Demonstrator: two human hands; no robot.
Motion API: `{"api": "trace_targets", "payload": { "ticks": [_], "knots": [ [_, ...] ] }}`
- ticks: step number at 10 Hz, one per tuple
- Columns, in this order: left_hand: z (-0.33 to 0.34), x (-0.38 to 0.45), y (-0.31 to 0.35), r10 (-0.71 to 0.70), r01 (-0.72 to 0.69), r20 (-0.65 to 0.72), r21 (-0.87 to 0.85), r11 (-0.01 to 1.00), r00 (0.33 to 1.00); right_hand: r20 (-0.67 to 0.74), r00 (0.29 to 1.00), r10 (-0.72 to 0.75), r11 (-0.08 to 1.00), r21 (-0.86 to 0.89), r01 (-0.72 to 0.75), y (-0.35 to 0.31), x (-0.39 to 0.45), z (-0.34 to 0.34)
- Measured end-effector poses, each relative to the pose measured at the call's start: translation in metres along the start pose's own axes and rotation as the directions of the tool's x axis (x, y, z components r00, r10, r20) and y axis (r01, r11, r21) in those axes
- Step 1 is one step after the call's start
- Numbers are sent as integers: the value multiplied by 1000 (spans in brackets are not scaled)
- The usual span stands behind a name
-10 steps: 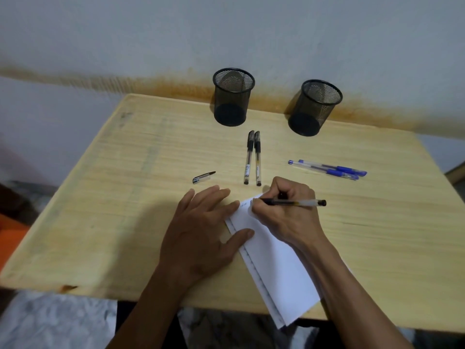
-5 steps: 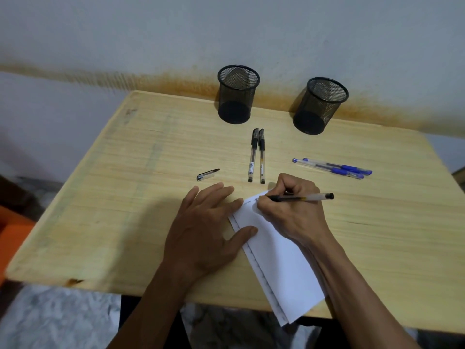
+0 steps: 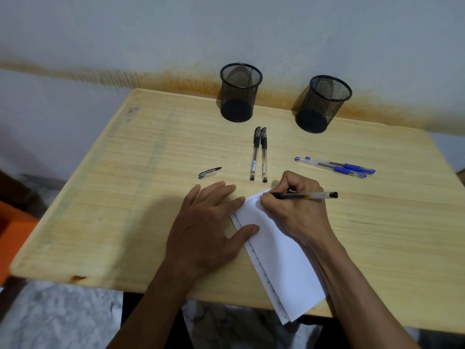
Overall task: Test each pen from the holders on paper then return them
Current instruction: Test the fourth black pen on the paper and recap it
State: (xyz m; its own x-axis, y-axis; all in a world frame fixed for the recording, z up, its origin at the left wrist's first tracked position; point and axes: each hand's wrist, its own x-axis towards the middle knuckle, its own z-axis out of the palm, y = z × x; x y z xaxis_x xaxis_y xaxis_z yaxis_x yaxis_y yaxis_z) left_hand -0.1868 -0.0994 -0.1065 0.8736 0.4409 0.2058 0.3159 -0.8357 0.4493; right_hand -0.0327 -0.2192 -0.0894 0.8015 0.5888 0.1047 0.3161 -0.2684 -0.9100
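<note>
A clear-barrelled black pen (image 3: 305,195) is held nearly level, its tip set on the far corner of the white paper (image 3: 279,253) on the table (image 3: 125,197). It is pinched in the grip of the right hand (image 3: 294,207), fingers curled, while the left hand (image 3: 208,227) is laid flat, fingers released, pressing the paper's edge.

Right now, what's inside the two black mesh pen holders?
Both the left black mesh holder and the right black mesh holder show no pens through the mesh or above the rims. Their dark solid bases hide the very bottom, so small items there can't be ruled out.
</note>
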Motion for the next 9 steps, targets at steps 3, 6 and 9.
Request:
{"api": "trace_targets", "payload": {
  "ticks": [3, 6, 9],
  "knots": [
    [0, 0, 1, 6, -6, -19, -6, 1000, 1000, 3, 1000, 15, 999, 52, -15, 1, 0, 0],
    [1, -1, -1, 11, -12, -31, -14, 1000, 999, 0, 999, 43, 989, 141, -42, -1, -2, 2],
    [2, 0, -1, 22, -22, -41, -11, 1000, 999, -21, 998, 59, 983, 176, -55, -5, 0, 1]
  ]
}}
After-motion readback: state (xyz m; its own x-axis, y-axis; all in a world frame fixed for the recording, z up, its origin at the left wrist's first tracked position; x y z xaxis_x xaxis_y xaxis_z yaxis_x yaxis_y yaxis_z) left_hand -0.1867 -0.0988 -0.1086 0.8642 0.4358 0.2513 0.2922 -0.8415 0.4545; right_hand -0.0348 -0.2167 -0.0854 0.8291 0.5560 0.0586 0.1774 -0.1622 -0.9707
